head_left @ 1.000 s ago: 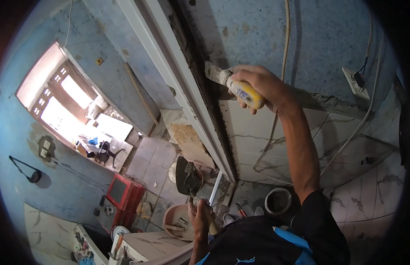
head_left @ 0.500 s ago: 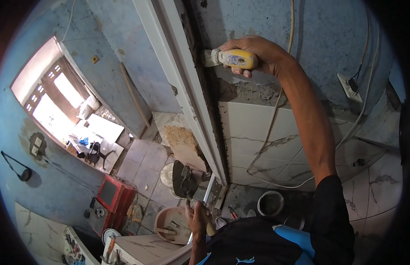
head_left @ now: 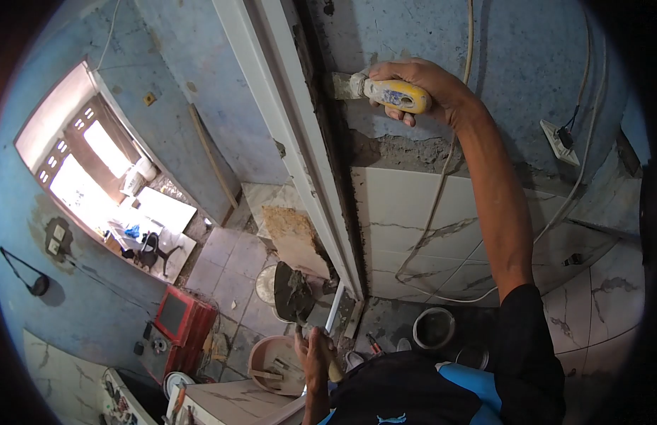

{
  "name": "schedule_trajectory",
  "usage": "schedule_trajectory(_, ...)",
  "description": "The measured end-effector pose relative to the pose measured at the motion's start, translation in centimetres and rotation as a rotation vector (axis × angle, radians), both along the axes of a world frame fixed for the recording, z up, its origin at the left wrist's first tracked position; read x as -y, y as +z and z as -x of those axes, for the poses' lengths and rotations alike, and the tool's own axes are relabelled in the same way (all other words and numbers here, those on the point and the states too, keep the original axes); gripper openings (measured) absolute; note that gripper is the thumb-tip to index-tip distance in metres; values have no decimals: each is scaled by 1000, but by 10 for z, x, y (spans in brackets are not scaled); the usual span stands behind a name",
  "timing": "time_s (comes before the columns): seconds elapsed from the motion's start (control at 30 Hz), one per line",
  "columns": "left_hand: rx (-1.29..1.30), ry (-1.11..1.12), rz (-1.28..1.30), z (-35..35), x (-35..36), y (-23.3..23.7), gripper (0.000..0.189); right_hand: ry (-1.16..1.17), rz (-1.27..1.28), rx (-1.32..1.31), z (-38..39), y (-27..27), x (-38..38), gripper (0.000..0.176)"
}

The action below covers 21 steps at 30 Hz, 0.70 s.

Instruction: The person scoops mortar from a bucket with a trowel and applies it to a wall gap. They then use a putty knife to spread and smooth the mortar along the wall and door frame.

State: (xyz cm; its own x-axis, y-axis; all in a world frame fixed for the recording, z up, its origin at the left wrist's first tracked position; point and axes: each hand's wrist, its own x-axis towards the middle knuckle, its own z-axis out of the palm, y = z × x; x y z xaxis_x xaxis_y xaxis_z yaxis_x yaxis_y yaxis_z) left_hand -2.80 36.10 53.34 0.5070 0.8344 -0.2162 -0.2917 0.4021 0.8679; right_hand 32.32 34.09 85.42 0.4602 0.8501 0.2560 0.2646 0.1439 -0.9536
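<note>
Currently: yellow-handled scraper (head_left: 388, 92) high on the far wall, blade against the mortar seam (head_left: 342, 170) just right of the white door frame (head_left: 286, 127), above the marble tiles (head_left: 399, 212). Right hand (head_left: 422, 79) clenched round its handle. Left hand (head_left: 315, 354), low and near, grips a mortar-loaded trowel (head_left: 294, 292).

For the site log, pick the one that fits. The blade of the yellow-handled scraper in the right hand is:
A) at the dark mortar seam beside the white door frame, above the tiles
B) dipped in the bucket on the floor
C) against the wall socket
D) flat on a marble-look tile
A: the right hand presses the yellow-handled scraper to the dark mortar seam beside the white door frame, above the tiles.
</note>
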Motion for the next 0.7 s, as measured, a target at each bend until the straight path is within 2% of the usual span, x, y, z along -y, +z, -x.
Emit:
schedule_trajectory(0.23,-39,31,-23,0,1,-1,50,78,35,124,-4,2,-3,43)
schedule_trajectory(0.3,-48,20,-21,2,0,-4,50,149,68,103,-16,2,5,50)
schedule_trajectory(0.4,-34,29,-33,1,0,-6,48,116,-59,104,-13,5,17,51)
schedule_trajectory(0.5,-44,23,-46,1,0,-2,48,42,-44,151,-11,15,13,49)
schedule_trajectory(0.7,-42,34,-53,3,2,-2,39,83,-18,126,-22,28,-2,49)
